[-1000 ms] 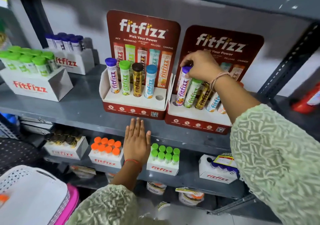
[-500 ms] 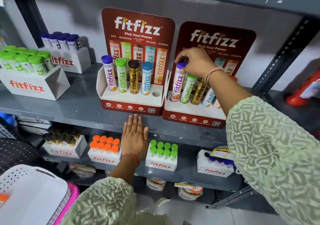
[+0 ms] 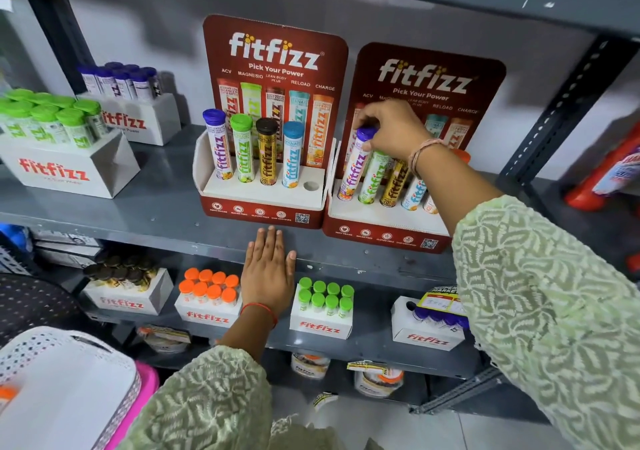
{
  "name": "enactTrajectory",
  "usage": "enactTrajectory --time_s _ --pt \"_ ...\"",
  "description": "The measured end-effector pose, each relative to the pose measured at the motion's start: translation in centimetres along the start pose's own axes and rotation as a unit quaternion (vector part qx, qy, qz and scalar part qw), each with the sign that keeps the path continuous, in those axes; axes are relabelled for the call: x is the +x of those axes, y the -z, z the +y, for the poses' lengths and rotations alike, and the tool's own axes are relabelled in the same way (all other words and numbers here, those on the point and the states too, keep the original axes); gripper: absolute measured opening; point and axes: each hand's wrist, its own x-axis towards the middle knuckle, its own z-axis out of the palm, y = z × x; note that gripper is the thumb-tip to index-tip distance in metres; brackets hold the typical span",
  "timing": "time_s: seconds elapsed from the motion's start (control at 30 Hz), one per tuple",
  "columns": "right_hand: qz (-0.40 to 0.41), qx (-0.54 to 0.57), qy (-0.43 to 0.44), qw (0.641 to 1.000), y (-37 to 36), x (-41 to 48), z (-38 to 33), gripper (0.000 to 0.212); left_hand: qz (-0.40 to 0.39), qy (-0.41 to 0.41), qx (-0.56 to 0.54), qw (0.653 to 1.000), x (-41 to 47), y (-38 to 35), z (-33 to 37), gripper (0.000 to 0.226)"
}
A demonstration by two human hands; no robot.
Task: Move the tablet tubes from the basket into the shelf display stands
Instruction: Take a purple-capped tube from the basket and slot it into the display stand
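Note:
Two red display stands sit side by side on the grey shelf. The left stand holds several upright tubes and has one bare hole at its right end. In the right stand several tubes lean left. My right hand grips the purple cap of the purple tube, whose foot sits in the leftmost slot. My left hand lies flat against the shelf's front edge, fingers together, holding nothing. The white basket is at the bottom left, with an orange cap showing at the frame edge.
White boxes of green-capped tubes and purple-capped tubes stand at the left of the shelf. The lower shelf carries boxes with orange caps, green caps and dark caps. A red bottle lies at the right.
My right hand stays on the purple tube's cap in the right stand; the tube sits slightly lower. My left hand has not moved. The camera has shifted a little.

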Motion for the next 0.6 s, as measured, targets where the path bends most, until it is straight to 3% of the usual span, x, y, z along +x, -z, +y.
enactTrajectory --time_s 0.2,0.27,0.33,0.47,0.53,0.6 --pt "-0.012 0.01 -0.002 1.0 -1.7 -0.5 -0.1 0.037 0.005 -0.01 -0.008 1.0 0.1 0.0 -0.2 0.052" --pt "-0.028 -0.01 -0.015 0.999 -1.5 -0.5 -0.2 0.05 0.003 -0.022 -0.014 1.0 0.1 0.1 -0.5 0.052" --pt "0.006 -0.031 -0.013 0.999 -1.7 -1.0 -0.9 0.062 0.021 -0.019 -0.033 0.999 -0.4 0.4 -1.2 0.053" --pt "0.21 -0.003 0.106 0.972 -5.8 -3.3 -6.3 0.036 0.064 0.058 -0.049 0.995 -3.5 1.2 -5.0 0.062" --pt "0.181 0.032 0.195 0.963 -10.1 -4.8 -10.1 0.027 0.073 0.13 -0.046 0.988 -6.3 1.6 -8.3 0.062" --pt "0.088 0.058 0.282 0.953 -15.3 -6.6 -13.9 0.021 0.081 0.212 -0.045 0.973 -9.6 1.9 -12.1 0.061"
